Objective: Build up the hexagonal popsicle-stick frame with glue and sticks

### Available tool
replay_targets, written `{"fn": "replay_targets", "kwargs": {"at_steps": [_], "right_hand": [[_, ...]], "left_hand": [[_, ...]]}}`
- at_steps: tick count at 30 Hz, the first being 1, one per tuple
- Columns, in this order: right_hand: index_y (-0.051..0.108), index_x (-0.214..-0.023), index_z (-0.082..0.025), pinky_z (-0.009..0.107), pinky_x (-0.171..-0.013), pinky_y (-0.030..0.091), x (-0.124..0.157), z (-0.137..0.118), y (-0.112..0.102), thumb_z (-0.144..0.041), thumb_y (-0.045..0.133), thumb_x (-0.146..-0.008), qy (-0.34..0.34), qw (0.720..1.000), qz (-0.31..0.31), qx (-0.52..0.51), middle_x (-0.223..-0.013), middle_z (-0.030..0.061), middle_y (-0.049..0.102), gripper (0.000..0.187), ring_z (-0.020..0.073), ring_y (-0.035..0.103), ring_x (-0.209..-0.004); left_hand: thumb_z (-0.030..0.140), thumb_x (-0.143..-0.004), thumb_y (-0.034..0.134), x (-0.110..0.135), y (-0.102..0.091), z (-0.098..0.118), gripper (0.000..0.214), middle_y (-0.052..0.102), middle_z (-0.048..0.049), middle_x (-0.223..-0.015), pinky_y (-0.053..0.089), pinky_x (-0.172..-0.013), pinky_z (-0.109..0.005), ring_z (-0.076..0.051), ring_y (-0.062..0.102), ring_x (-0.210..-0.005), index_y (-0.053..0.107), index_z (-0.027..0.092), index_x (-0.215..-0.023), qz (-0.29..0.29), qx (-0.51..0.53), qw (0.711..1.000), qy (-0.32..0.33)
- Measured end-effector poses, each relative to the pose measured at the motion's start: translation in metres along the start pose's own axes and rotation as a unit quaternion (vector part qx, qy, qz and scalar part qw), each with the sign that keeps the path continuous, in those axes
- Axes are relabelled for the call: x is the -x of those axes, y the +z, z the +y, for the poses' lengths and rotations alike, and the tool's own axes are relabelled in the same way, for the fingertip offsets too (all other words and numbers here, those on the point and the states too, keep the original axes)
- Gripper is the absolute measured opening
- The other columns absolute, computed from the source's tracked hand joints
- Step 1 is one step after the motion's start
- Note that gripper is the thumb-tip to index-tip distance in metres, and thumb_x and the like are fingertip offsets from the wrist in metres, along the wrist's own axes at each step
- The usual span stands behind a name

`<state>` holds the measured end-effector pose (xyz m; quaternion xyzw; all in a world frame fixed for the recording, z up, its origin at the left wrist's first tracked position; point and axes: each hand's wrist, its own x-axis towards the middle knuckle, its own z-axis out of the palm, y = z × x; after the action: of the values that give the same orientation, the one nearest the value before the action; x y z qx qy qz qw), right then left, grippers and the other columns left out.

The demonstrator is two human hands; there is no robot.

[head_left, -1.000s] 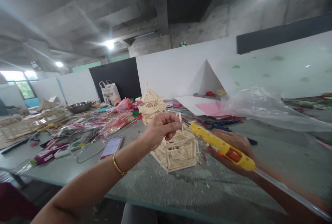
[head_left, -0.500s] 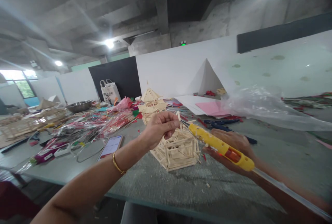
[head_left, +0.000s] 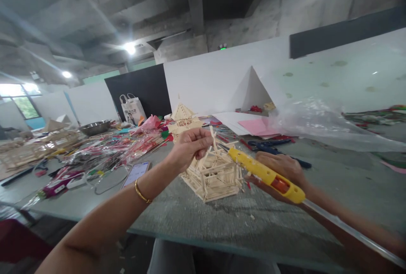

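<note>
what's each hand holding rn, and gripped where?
Left hand pinches a thin wooden stick by its lower part. Right hand grips the yellow glue gun around its rear half.

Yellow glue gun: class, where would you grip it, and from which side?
Grip the rear half of the yellow glue gun from below, as the right hand does: its body is long and slim, with the nozzle aimed at the stick house.
</note>
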<state>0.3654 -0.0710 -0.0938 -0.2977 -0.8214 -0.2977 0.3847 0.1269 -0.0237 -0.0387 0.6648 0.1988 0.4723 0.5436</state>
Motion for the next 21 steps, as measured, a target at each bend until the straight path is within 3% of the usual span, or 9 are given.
{"fn": "replay_targets", "kwargs": {"at_steps": [5, 9, 12, 16, 18, 21], "right_hand": [[0.050, -0.069, -0.019, 0.021, -0.047, 0.036, -0.002, 0.007, -0.005, -0.044, 0.045, -0.100, 0.063, 0.983, 0.122, 0.118, -0.062, -0.0003, 0.056, 0.040, 0.0096, 0.052, -0.049], [0.054, -0.068, -0.020, 0.022, -0.049, 0.039, 0.002, 0.020, -0.003, -0.049, 0.040, -0.100, 0.133, 0.972, 0.098, 0.164, -0.064, 0.0025, 0.059, 0.046, 0.0131, 0.056, -0.053], [0.060, -0.076, -0.019, 0.023, -0.055, 0.042, 0.002, 0.026, 0.000, -0.048, 0.045, -0.098, 0.119, 0.974, 0.104, 0.162, -0.070, 0.0033, 0.064, 0.039, 0.0143, 0.060, -0.059], [0.059, -0.078, -0.016, 0.021, -0.052, 0.040, -0.001, 0.027, 0.004, -0.047, 0.046, -0.099, 0.046, 0.971, 0.124, 0.198, -0.070, 0.0038, 0.064, 0.039, 0.0120, 0.058, -0.054], [0.060, -0.079, -0.015, 0.021, -0.050, 0.039, 0.000, 0.028, 0.007, -0.049, 0.041, -0.101, 0.041, 0.969, 0.116, 0.212, -0.071, 0.0047, 0.064, 0.045, 0.0112, 0.058, -0.053], [0.061, -0.078, -0.015, 0.021, -0.050, 0.042, 0.003, 0.030, 0.013, -0.055, 0.039, -0.100, 0.057, 0.970, 0.121, 0.204, -0.076, 0.0070, 0.067, 0.051, 0.0120, 0.061, -0.056]], "left_hand": [[0.032, -0.067, 0.076, -0.003, -0.023, 0.028, 0.022, 0.046, 0.0055, -0.050, 0.021, -0.038, -0.018, -0.002, 0.035, -0.040, 0.061, 0.017, -0.070, 0.036, -0.053, 0.998, 0.019], [0.028, -0.065, 0.076, -0.006, -0.054, 0.056, 0.016, 0.053, 0.0021, -0.053, 0.022, -0.039, -0.021, -0.003, 0.037, -0.040, 0.065, 0.017, -0.070, 0.050, -0.189, 0.981, -0.001], [0.024, -0.063, 0.075, -0.009, -0.075, 0.069, 0.013, 0.058, 0.0002, -0.055, 0.028, -0.042, -0.021, -0.005, 0.042, -0.043, 0.068, 0.016, -0.070, 0.011, -0.338, 0.940, -0.035], [0.017, -0.060, 0.069, -0.017, -0.091, 0.069, 0.006, 0.062, 0.0002, -0.055, 0.034, -0.051, -0.021, -0.007, 0.050, -0.050, 0.070, 0.015, -0.065, -0.084, -0.503, 0.859, -0.051], [0.015, -0.059, 0.066, -0.022, -0.095, 0.063, 0.005, 0.062, 0.0016, -0.053, 0.034, -0.053, -0.022, -0.008, 0.051, -0.051, 0.070, 0.016, -0.062, -0.122, -0.550, 0.825, -0.051], [0.012, -0.059, 0.063, -0.030, -0.099, 0.055, 0.009, 0.064, 0.0015, -0.057, 0.034, -0.056, -0.023, -0.009, 0.053, -0.054, 0.070, 0.016, -0.062, -0.165, -0.571, 0.802, -0.052]]}}
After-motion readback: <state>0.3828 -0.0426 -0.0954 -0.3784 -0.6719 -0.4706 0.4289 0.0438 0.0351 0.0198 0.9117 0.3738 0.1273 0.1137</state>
